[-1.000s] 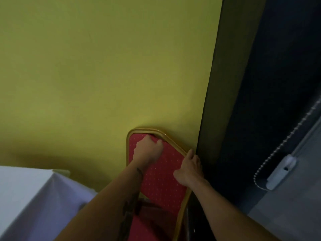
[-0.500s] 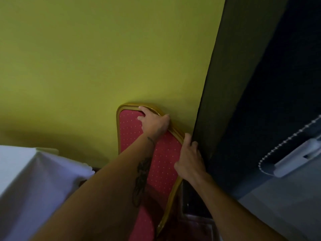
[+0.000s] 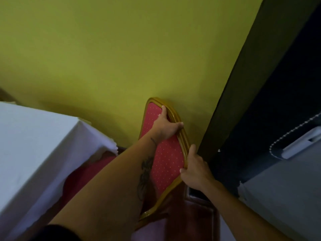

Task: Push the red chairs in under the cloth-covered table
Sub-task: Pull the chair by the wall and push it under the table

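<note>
A red chair [image 3: 166, 159] with white dots and a gold frame stands with its back close to the yellow wall. My left hand [image 3: 165, 126] grips the top rail of the chair's back. My right hand [image 3: 195, 169] holds the gold frame on the back's right edge. The table with a white cloth [image 3: 34, 145] fills the lower left. The chair's red seat [image 3: 83, 176] reaches to the cloth's hanging edge. The chair's legs are hidden.
The yellow wall [image 3: 121, 58] runs right behind the chair. A dark pillar or door frame [image 3: 231, 101] stands just right of it. Further right hang a beaded cord [image 3: 295, 131] and a white handle [image 3: 300, 145] above a grey surface [image 3: 286, 197].
The view has swung left and down, showing more of the table. My left hand slid along the top rail towards its right end. The right hand keeps its hold on the frame.
</note>
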The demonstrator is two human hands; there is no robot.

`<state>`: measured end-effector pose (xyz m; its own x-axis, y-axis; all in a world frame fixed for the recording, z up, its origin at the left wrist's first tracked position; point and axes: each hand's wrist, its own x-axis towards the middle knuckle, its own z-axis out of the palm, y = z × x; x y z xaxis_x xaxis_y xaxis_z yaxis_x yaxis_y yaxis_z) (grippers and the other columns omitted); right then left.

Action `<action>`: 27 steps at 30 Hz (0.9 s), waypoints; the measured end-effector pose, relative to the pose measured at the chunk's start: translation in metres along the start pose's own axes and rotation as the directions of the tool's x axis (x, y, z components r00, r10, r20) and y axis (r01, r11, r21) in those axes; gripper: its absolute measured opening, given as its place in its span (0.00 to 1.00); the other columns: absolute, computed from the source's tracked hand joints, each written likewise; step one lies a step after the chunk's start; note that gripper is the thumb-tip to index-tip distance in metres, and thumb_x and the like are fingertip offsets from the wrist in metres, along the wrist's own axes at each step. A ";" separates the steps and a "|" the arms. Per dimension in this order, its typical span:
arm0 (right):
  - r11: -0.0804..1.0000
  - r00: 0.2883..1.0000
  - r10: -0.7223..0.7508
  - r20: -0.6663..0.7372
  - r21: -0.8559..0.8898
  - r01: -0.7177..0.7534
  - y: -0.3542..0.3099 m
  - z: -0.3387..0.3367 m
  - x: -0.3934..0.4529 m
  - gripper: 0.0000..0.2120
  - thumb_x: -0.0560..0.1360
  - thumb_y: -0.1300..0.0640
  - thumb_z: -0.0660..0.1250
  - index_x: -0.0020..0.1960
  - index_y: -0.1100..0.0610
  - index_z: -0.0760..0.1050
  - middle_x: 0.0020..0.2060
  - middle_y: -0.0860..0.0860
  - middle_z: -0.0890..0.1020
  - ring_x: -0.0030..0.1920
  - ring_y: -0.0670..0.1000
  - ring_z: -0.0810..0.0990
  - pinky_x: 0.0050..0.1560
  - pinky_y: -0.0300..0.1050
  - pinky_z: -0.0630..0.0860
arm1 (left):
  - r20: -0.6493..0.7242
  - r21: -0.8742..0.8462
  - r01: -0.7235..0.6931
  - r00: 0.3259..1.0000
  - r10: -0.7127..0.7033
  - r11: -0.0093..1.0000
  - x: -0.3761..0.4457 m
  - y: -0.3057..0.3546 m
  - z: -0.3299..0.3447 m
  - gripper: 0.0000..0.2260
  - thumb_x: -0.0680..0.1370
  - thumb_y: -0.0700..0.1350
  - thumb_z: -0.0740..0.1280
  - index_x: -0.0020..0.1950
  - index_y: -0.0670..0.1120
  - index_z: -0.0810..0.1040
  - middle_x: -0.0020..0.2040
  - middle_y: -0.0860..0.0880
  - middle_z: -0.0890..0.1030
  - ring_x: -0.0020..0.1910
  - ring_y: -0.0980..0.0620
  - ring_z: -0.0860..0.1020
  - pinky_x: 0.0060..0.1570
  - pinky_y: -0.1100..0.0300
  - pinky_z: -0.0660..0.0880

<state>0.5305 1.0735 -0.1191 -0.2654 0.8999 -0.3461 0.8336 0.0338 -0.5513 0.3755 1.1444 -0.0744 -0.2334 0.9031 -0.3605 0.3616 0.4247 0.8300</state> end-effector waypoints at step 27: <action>0.949 0.981 0.096 0.168 0.283 -0.141 -0.070 -0.042 0.021 0.19 0.77 0.64 0.67 0.67 0.56 0.69 0.57 0.57 0.78 0.57 0.60 0.79 0.60 0.62 0.78 | 0.143 0.127 0.271 0.947 -0.288 0.954 -0.151 -0.086 0.088 0.58 0.72 0.49 0.76 0.79 0.46 0.28 0.82 0.46 0.36 0.80 0.34 0.48 0.76 0.40 0.58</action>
<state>0.4873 1.1082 -0.0560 -0.2617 0.8130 -0.5201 0.6916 -0.2179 -0.6886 0.4594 0.9769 -0.1285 -0.1962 0.7420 -0.6410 0.3962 0.6580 0.6404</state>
